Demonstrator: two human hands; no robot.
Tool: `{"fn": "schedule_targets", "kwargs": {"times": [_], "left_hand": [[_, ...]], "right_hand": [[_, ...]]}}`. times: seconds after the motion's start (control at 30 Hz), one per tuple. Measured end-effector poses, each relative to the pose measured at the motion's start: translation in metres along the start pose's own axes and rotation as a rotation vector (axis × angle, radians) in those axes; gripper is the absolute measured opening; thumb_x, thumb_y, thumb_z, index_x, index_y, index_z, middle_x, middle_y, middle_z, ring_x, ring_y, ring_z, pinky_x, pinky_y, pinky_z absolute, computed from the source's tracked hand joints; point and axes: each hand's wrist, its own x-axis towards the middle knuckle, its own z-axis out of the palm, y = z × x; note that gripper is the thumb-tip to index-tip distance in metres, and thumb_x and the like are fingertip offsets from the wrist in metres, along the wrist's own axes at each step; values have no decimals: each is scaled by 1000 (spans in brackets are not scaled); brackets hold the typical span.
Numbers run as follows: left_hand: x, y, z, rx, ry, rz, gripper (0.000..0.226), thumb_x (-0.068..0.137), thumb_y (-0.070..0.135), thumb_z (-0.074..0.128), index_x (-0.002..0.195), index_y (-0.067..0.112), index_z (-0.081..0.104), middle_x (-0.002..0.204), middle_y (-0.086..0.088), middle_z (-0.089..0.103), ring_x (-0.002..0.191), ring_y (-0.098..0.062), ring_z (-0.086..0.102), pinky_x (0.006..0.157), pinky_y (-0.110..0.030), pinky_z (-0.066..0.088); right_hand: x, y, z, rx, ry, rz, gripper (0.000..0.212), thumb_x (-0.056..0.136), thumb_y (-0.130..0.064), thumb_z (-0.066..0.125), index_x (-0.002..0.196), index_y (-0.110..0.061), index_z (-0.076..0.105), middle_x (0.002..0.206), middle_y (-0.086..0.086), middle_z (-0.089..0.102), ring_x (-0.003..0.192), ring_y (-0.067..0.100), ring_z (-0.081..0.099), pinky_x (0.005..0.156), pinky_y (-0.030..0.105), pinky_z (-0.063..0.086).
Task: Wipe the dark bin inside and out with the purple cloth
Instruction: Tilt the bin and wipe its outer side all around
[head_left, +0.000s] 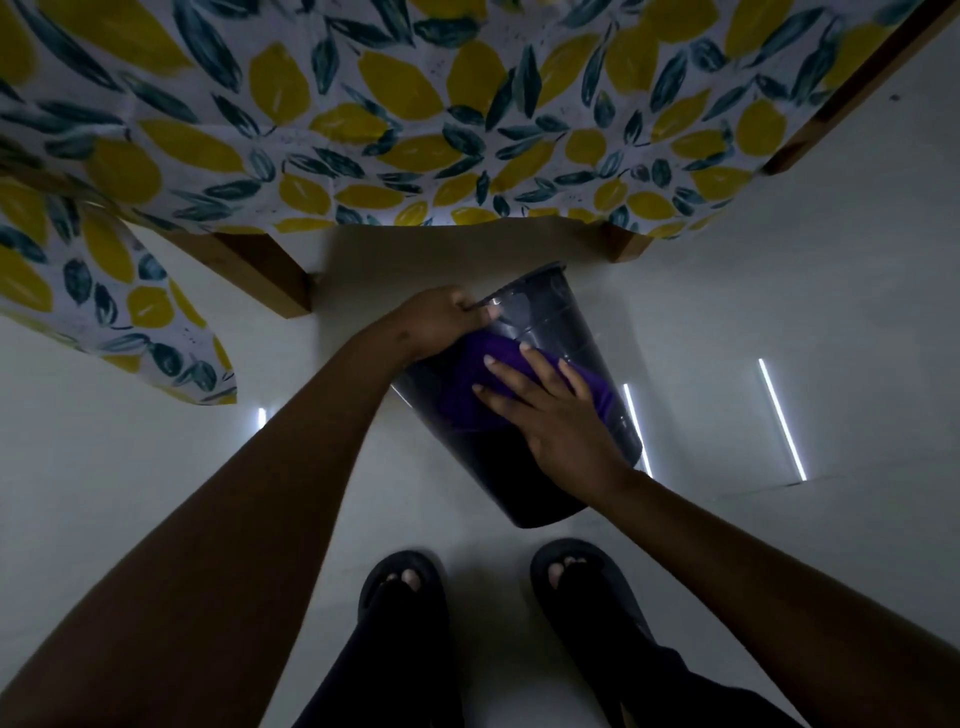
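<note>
The dark bin (561, 317) is tilted, its open mouth pointing away from me toward the table and its base near my feet. My left hand (441, 322) grips the rim at the bin's upper left. The purple cloth (493, 358) lies spread on the bin's outer side wall. My right hand (556, 415) presses flat on the cloth, fingers spread apart. Part of the cloth is hidden under that hand.
A table with a lemon-print cloth (415, 130) and wooden legs (270, 275) stands just beyond the bin. My feet in dark sandals (405, 582) stand on the pale glossy floor (779, 291), which reflects strip lights.
</note>
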Motion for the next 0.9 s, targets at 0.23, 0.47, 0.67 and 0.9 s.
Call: {"fn": "schedule_targets", "kwargs": {"times": [0.23,0.47,0.67,0.9], "left_hand": [[-9,-20,0,41,-2,32,36,92,44,53,82,11,63,80,-8,62,79,-20,58,65,-24,40],[-2,-6,16,-16,28,80,30,97,36,46,92,11,62,88,-4,60,82,-17,55,69,-25,38],[0,-2,26,-92,40,86,30,98,40,42,99,19,62,93,1,64,90,-13,58,77,-24,37],[4,11,34,-64,132,118,37,99,39,40,97,10,61,97,-8,65,90,-20,59,77,-28,38]], "right_hand": [[-30,8,12,-111,-38,-125,67,81,-16,53,142,-40,37,158,-11,21,148,27,6,111,54,20],[-43,19,11,-228,-151,-339,83,68,-15,74,141,-37,40,157,-9,27,148,25,6,110,56,19],[-16,27,-3,165,121,273,64,92,-11,34,149,-37,23,159,-11,16,149,20,5,115,50,16],[14,68,-26,622,194,678,51,101,-21,41,150,-19,27,156,2,30,143,18,28,114,26,22]]}}
